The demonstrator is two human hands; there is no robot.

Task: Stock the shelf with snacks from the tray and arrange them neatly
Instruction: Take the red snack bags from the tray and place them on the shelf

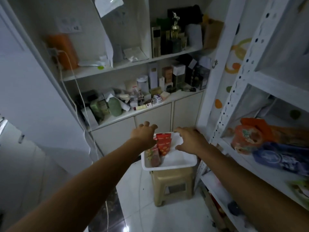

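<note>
Both bare forearms reached in from the bottom edge, over a glossy white tiled floor (150,211). A squat beige plastic stool (172,177) carried the white rectangular plastic tray (168,166), which had rounded corners and a smooth rim and sat just beside the white perforated-metal shelf rack (234,91).

Left hand (144,134) hung over the tray's far left edge, fingers spread and slightly hooked, gripping nothing. Right hand (189,141) was over the tray's right half, fingers splayed, palm down, also empty (contact with the tray: couldn't tell).

In the tray's left part stood a row of shiny red snack packets (164,144) on edge, with a darker red pouch (154,157) nearer. The left wrist hid their left side, and the print was unreadable.

On the rack at right lay a crinkly orange snack bag (247,136) and a blue bag (275,156), both blurred and cut off by the frame.

Behind was a white cabinet (113,133) with cluttered boxes and bottles, dim.
</note>
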